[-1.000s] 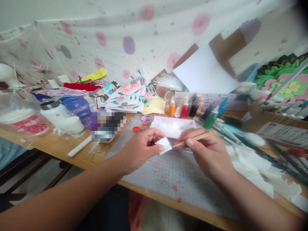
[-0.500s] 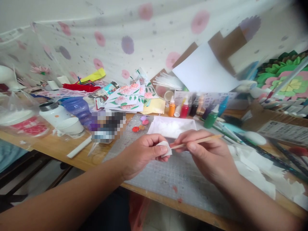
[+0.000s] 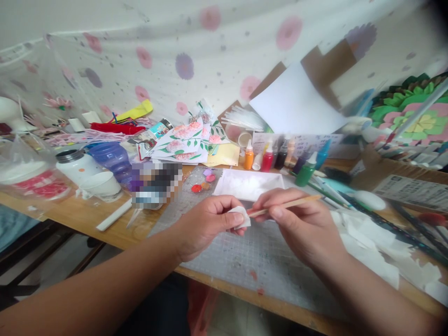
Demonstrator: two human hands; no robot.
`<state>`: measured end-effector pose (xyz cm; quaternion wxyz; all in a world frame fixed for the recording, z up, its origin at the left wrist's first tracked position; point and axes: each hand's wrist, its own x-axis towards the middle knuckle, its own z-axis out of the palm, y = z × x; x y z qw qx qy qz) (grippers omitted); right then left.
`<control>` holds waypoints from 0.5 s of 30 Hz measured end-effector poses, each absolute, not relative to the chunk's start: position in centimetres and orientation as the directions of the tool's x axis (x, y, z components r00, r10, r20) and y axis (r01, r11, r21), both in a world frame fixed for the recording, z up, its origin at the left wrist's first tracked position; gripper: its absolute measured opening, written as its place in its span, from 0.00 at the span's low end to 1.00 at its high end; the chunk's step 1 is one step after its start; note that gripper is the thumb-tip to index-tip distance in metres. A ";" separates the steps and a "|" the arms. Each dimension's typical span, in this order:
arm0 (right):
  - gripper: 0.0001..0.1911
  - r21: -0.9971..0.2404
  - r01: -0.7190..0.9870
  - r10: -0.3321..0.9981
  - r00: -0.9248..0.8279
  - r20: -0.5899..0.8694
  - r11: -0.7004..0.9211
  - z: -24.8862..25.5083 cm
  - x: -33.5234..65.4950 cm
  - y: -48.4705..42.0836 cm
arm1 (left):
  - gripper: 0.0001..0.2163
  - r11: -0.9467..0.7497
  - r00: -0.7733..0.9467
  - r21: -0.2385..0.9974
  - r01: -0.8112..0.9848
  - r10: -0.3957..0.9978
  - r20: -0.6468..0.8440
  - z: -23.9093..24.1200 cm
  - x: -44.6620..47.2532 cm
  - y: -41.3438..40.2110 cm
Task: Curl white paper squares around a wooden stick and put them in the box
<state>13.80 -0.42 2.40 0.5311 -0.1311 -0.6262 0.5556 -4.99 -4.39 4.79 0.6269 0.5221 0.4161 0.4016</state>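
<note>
My left hand pinches a small white paper piece between thumb and fingers, just above the grey gridded cutting mat. My right hand grips a thin wooden stick like a pen, its left tip touching the paper piece. Right behind both hands lies a shallow white tray holding white material.
Small dye bottles stand in a row behind the tray. White paper scraps and pens lie at the right. A white jar, a cup and a blue bottle stand at the left. Painted flower cards lie further back.
The left hand has curled the paper piece tighter between its fingers. The stick's tip has come in against the paper. Both hands shifted slightly toward me.
</note>
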 end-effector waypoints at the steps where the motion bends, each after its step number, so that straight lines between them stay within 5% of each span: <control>1: 0.07 -0.834 -0.406 0.750 -0.396 0.530 0.374 2.5 13.8 -0.4 | 0.05 0.129 0.328 0.990 -0.062 0.939 -0.102 4.8 -5.0 -4.4; 7: 0.08 -0.815 -0.225 0.726 -0.372 0.578 0.534 3.0 13.7 -0.4 | 0.06 0.091 0.311 0.996 -0.005 0.947 -0.085 4.6 -5.2 -4.3; 15: 0.08 -0.808 -0.212 0.719 -0.373 0.586 0.549 2.9 13.7 -0.5 | 0.05 0.046 0.306 0.999 0.013 0.951 -0.047 4.2 -5.4 -4.1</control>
